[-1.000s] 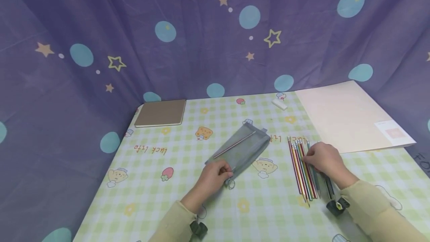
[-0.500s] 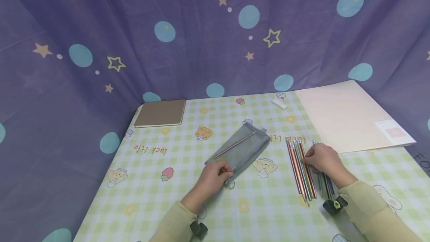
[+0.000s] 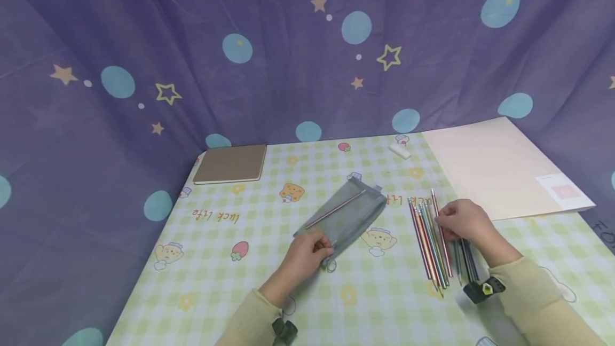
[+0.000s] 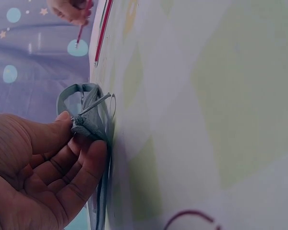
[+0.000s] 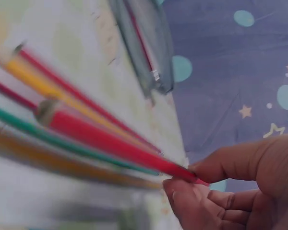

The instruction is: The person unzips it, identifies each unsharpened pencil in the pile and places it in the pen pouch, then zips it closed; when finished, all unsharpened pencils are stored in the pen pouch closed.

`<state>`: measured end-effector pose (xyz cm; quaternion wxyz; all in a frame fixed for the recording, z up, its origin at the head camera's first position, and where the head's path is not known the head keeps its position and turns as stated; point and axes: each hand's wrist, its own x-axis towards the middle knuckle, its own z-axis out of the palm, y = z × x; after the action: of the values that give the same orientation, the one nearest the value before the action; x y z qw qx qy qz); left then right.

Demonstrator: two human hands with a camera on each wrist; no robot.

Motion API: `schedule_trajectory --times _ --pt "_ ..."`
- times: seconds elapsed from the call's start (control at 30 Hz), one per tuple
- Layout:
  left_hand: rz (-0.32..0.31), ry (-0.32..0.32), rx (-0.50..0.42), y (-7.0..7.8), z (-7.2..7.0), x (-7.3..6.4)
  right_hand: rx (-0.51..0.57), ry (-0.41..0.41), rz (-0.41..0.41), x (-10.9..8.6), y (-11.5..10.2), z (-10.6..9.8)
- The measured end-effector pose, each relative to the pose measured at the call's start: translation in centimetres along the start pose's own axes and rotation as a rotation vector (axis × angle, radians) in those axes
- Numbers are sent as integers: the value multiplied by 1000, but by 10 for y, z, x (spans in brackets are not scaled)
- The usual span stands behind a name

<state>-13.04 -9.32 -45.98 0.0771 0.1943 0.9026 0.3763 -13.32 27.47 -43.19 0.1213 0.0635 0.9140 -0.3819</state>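
Our right hand pinches a slim red pencil, now lifted from the coloured pencils beside it; our left hand pinches a translucent grey pouch.

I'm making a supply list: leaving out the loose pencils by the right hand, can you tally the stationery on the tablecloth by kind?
Grey pouch: 1
Pencil lying along the pouch: 1
Brown notebook: 1
White eraser: 1
Large cream sheet or folder: 1
Total: 5
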Motion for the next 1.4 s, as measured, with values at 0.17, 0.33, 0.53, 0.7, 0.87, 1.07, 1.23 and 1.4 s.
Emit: schedule_trajectory --times 0.17,0.33,0.53,0.7,0.87,1.07,1.23,1.4 --pt "-12 -3 -4 1 0 -1 209 2 -23 3 -11 4" --pt "-7 2 -2 1 0 -1 360 7 -35 6 -23 16" --pt "-2 7 -4 0 0 -1 603 2 -66 12 -34 36" --pt "3 8 -5 -1 1 -1 805 -8 -65 16 -42 54" --pt "15 12 -4 -1 1 0 886 6 -12 22 -49 72" --pt "16 14 2 -1 2 0 972 41 37 27 -58 94" --pt "32 24 8 -1 3 0 1042 2 77 27 -67 114" --pt "45 30 5 0 3 0 1066 -66 90 26 -76 131"
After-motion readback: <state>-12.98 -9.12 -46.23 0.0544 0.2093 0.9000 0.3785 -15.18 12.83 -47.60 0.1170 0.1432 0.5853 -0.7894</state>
